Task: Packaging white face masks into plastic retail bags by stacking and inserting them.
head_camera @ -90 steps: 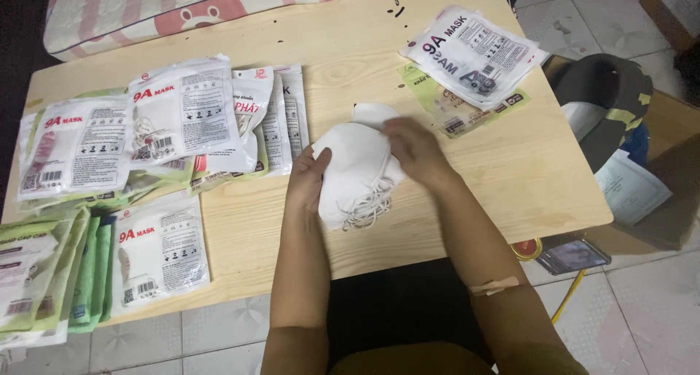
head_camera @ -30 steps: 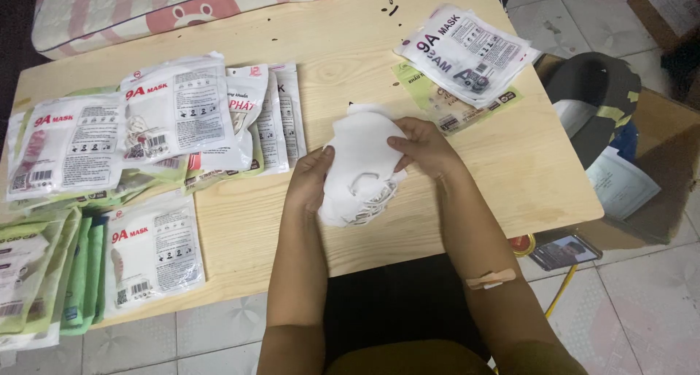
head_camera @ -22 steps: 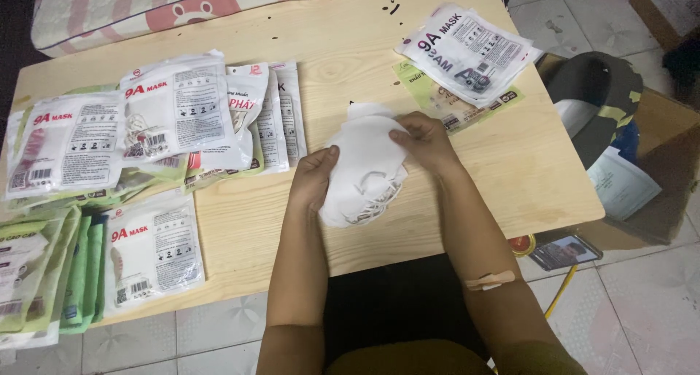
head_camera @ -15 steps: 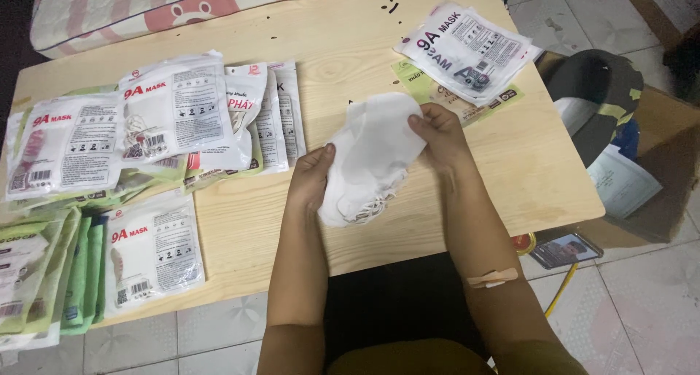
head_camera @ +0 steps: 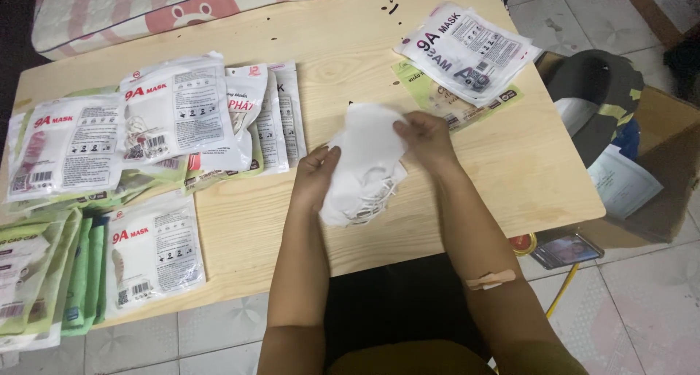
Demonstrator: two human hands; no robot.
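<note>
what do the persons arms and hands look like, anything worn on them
Both forearms are bare, with no sleeves showing. The left hand and right hand wear no gloves, rings or watch that can be seen. A small plaster is stuck across the right forearm.

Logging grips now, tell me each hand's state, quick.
Left hand: closed on the stack of white fabric face masks.
Right hand: fingers pinching the top mask's upper edge.

Masks (head_camera: 364, 167) mid-table (head_camera: 467, 193), packets (head_camera: 146, 127) left, more packets (head_camera: 467, 51) behind right
</note>
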